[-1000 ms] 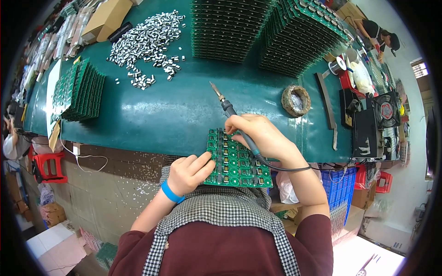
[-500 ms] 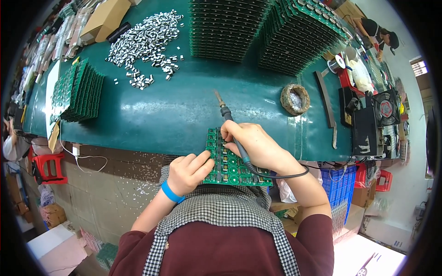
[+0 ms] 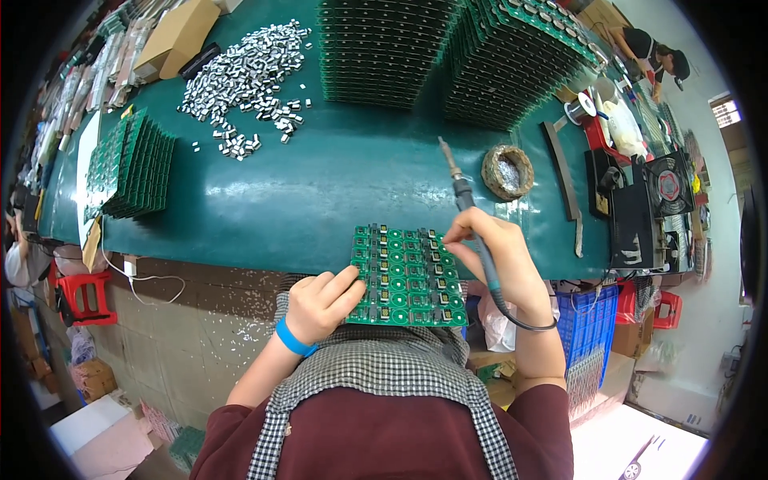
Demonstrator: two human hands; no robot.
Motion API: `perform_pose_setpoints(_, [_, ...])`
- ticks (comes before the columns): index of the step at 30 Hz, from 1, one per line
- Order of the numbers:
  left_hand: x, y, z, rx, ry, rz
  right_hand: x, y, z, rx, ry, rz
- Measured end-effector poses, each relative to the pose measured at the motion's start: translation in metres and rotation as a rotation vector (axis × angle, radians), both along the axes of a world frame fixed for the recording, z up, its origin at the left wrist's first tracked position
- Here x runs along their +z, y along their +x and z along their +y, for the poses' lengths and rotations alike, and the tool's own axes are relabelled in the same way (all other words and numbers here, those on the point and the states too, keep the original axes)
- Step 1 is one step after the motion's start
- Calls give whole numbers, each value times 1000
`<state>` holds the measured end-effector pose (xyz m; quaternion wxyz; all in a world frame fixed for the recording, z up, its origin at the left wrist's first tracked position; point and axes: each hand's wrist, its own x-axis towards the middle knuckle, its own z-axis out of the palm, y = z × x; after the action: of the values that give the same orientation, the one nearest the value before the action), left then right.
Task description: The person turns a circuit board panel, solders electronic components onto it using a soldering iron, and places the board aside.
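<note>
A green circuit board panel (image 3: pixel 410 280), set with rows of small dark and light parts, lies at the table's near edge against my apron. My left hand (image 3: pixel 322 302) grips its left edge, fingers bent on top, thumb out of sight. In my right hand (image 3: pixel 506 254) a soldering iron (image 3: pixel 463 192) rests between the fingers, its tip pointing away from me, off the board, and its cable looping past my wrist. The thumb and forefinger of that hand pinch together by the panel's upper right corner; whether a small part is between them I cannot tell.
Loose silvery parts (image 3: pixel 240 80) are heaped at the far left. Board stacks stand at the left (image 3: pixel 132 168) and at the back (image 3: pixel 384 56). To the right are a round solder pot (image 3: pixel 507 172), a dark bar (image 3: pixel 562 172), a solder spool (image 3: pixel 582 108) and a fan (image 3: pixel 669 184).
My right hand has moved right with the soldering iron, from over the middle of the panel to its upper right corner, uncovering the rows. My left hand stays on the left edge.
</note>
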<state>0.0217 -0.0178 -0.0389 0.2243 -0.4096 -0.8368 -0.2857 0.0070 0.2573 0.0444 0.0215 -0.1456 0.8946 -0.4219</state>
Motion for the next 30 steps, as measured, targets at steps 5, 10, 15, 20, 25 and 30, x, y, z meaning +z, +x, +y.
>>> perform_pose_setpoints(5, [-1, -1, 3, 11, 28, -13, -21, 12, 16, -108, -13, 78])
perform_pose_setpoints(10, [-1, -3, 1, -7, 27, -4, -33, -11, 4, -25, 54, 116])
perform_pose_setpoints(15, [-8, 1, -7, -73, -71, 111, -49, -49, -30, 333, 133, 8])
perform_pose_setpoints(20, [-20, 8, -12, -76, -105, 129, -55, -50, -42, 337, 99, -1])
perform_pose_setpoints(25, [-26, 12, -15, -85, -121, 122, -52, -43, -47, 286, 168, -11])
perform_pose_setpoints(30, [-28, 15, -15, -73, -125, 130, -55, -35, -57, 214, 198, 92])
